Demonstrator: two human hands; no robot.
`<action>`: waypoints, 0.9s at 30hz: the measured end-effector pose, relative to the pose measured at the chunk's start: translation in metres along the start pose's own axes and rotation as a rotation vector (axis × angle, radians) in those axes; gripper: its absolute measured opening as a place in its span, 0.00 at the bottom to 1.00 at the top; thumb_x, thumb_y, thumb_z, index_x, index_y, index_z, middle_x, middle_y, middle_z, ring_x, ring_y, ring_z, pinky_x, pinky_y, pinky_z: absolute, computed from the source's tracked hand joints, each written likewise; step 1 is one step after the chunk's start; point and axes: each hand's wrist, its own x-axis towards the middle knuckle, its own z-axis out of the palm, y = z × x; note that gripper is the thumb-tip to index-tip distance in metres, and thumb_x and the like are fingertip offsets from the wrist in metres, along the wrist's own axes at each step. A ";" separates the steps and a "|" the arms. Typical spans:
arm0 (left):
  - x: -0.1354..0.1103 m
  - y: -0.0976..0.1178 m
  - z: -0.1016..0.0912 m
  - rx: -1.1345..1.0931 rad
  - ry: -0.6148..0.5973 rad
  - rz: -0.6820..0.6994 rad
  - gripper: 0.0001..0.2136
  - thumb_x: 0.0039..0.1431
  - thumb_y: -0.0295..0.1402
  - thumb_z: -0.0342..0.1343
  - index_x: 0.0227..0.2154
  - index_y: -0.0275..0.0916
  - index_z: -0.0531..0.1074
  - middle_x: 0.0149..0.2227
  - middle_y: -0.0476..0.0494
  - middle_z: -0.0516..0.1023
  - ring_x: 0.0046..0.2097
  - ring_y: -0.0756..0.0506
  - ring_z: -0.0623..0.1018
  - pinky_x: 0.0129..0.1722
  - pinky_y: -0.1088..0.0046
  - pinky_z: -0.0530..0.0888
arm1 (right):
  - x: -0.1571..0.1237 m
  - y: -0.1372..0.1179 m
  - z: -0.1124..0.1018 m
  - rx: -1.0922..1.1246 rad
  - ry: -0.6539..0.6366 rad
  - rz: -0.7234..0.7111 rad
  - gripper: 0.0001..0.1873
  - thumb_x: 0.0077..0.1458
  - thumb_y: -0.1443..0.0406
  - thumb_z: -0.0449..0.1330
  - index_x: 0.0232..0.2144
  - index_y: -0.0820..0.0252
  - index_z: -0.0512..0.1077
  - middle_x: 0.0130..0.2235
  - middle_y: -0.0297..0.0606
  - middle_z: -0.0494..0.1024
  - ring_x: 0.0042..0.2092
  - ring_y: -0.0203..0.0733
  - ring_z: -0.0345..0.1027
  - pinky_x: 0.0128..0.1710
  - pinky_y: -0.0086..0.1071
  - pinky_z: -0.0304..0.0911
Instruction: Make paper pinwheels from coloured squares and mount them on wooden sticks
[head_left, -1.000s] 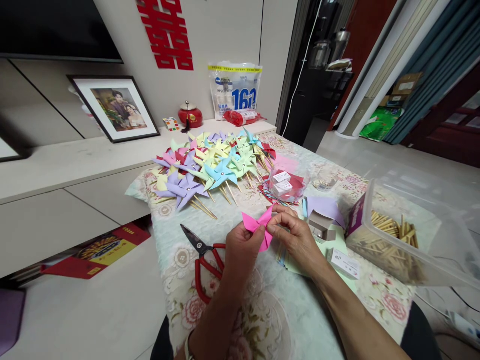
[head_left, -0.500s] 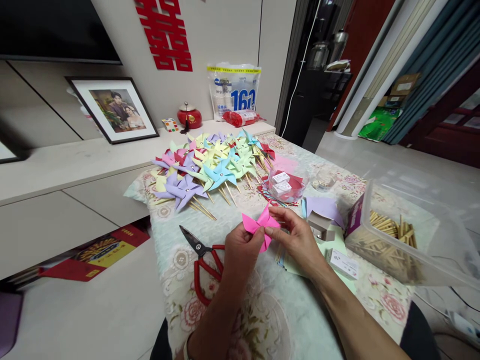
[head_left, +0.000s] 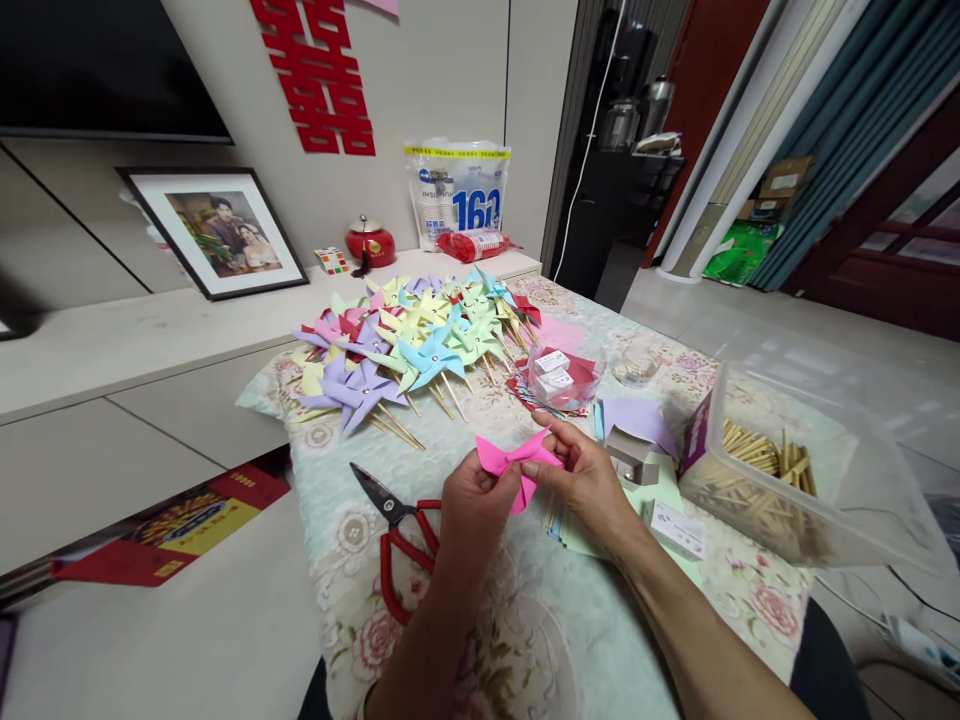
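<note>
A bright pink paper pinwheel [head_left: 516,456], its corners folded in toward the centre, is held above the table between both hands. My left hand [head_left: 481,500] pinches its left and lower side with thumb and fingers. On the right, my right hand [head_left: 583,480] has its thumb pressed near the centre and its fingers behind the paper. Whatever lies under the thumbs is hidden. Beside my left hand are red-handled scissors [head_left: 396,520], blades pointing up and left. Finished pinwheels [head_left: 427,345] in several pastel colours lie heaped on sticks behind.
A clear bin [head_left: 772,510] of short wooden sticks stands at the right. Nearer are a small open box [head_left: 631,462], a white box [head_left: 676,528] and purple paper [head_left: 639,422]. A round clear container [head_left: 581,385] and a small clear dish [head_left: 636,366] sit farther back.
Both hands still hold the pink pinwheel, which has tilted flatter and turned slightly. My right fingers have shifted along its right edge. The whole view has moved a little.
</note>
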 end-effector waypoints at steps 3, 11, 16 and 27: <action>0.001 -0.002 -0.001 0.037 -0.015 0.006 0.12 0.41 0.34 0.67 0.30 0.35 0.78 0.23 0.50 0.79 0.24 0.50 0.73 0.25 0.77 0.68 | 0.000 0.000 0.000 -0.011 0.003 -0.001 0.39 0.40 0.61 0.75 0.55 0.57 0.70 0.32 0.30 0.77 0.35 0.41 0.73 0.41 0.36 0.68; 0.005 -0.014 -0.001 0.039 0.046 0.038 0.12 0.41 0.37 0.67 0.29 0.36 0.78 0.21 0.51 0.76 0.24 0.49 0.73 0.26 0.76 0.69 | 0.000 0.002 0.001 -0.022 0.015 -0.009 0.34 0.41 0.61 0.74 0.51 0.57 0.72 0.36 0.34 0.80 0.38 0.43 0.74 0.43 0.38 0.68; 0.008 -0.019 0.000 0.002 0.048 0.041 0.12 0.40 0.37 0.67 0.29 0.36 0.77 0.22 0.51 0.77 0.24 0.49 0.74 0.27 0.75 0.70 | 0.000 0.005 0.002 0.028 0.011 0.005 0.33 0.40 0.60 0.75 0.50 0.55 0.73 0.37 0.34 0.81 0.39 0.44 0.75 0.45 0.40 0.68; -0.001 -0.004 -0.001 0.084 -0.011 -0.014 0.11 0.43 0.35 0.67 0.28 0.34 0.76 0.22 0.51 0.76 0.23 0.51 0.70 0.25 0.78 0.65 | -0.002 -0.001 0.003 -0.050 0.029 -0.009 0.26 0.43 0.63 0.71 0.47 0.57 0.75 0.33 0.32 0.80 0.35 0.41 0.73 0.38 0.35 0.67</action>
